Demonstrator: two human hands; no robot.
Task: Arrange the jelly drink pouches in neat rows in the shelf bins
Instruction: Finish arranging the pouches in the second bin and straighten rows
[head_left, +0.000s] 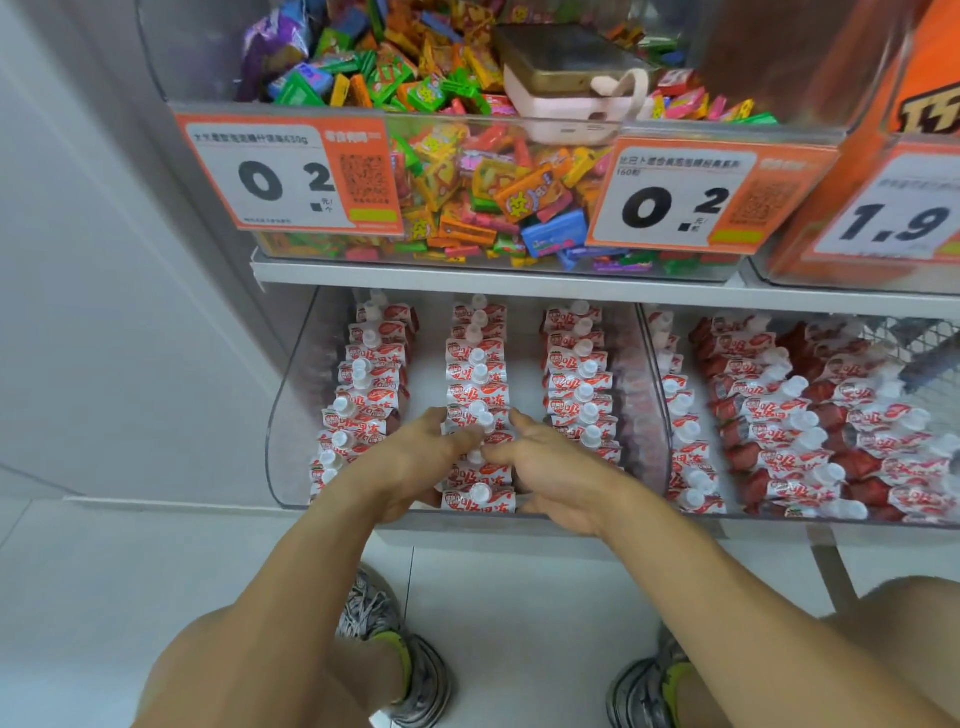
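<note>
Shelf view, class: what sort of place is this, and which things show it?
Most likely a snack shop. Price tags clip to a clear bin of loose sweets, and jelly drink pouches stand in rows in the bin below.

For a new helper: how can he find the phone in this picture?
Look at the clear plastic upper bin full of small bright candy packs, above the jelly pouches. The dark, gold-edged phone lies on a pink case on top: large, flat and plain among small colourful packs.

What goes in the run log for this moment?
left hand: on middle row | right hand: same row | left bin: three rows
</note>
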